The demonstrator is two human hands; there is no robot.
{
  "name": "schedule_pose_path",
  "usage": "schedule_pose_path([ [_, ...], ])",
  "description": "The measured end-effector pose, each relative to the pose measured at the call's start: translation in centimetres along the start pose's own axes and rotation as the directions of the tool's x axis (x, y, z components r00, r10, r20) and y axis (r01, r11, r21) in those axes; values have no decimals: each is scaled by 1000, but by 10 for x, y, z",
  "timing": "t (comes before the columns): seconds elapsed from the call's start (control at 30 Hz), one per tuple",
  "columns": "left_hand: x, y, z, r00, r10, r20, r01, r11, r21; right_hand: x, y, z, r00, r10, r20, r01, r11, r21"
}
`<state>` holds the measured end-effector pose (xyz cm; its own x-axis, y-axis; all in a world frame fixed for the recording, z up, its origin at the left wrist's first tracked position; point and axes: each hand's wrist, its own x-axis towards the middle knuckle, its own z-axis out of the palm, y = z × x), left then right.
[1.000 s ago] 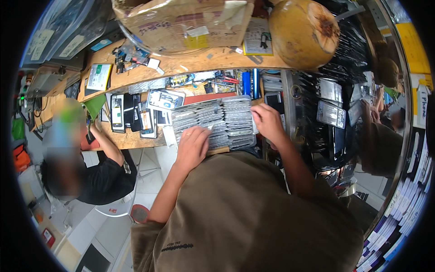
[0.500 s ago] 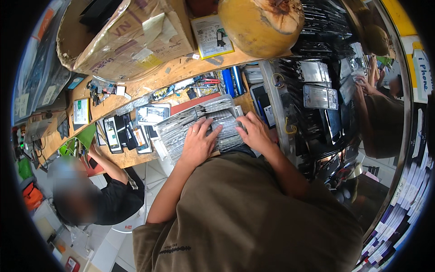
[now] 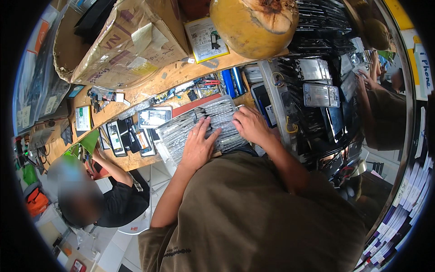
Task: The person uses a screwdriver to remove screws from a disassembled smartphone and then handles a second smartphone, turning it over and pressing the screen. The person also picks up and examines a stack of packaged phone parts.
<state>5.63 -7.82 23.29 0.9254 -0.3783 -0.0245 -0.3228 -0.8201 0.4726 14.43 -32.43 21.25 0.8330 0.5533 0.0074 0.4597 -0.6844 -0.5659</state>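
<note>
A white plastic tray (image 3: pixel 168 156) sits close to my body, packed with rows of thin, flat items in clear wrappers (image 3: pixel 176 136). What the wrappers hold is too small to make out. My left hand (image 3: pixel 198 144) rests on the middle of the rows, fingers stretched and apart, the fingertips touching the packets. At the tray's right end, my right hand (image 3: pixel 252 125) reaches over the packets with bent, slightly spread fingers. Nothing shows gripped in either hand. A dark piece (image 3: pixel 200 113) stands among the packets just beyond my left fingertips.
Phones and phone parts (image 3: pixel 154 117) lie left of the tray. Behind stand a cardboard box (image 3: pixel 131 45) and a coconut (image 3: pixel 244 31) on a raised shelf. Stacks of screens (image 3: pixel 321 95) fill the right side. A co-worker (image 3: pixel 122 204) sits at the left.
My right hand has come inward over the right end of the packets. The packets between my hands, loosely spread before, now stand more evenly in rows. My left hand has barely moved.
</note>
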Motion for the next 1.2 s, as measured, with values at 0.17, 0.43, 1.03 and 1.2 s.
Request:
schedule_pose_path([
  [0.17,1,2,-1,1000,-13,6,13,1000,5,6,2,2,999,35,-20,-34,998,51],
  [0.43,6,3,1,986,-34,-161,25,998,-60,13,-3,2,998,47,-30,-44,996,83],
  [1.03,53,-1,2,877,-399,-267,159,767,-622,87,3,-52,977,208,-51,-161,870,467],
  [1.2,64,-4,5,836,-512,-199,236,662,-712,71,8,-60,992,126,8,-113,857,503],
])
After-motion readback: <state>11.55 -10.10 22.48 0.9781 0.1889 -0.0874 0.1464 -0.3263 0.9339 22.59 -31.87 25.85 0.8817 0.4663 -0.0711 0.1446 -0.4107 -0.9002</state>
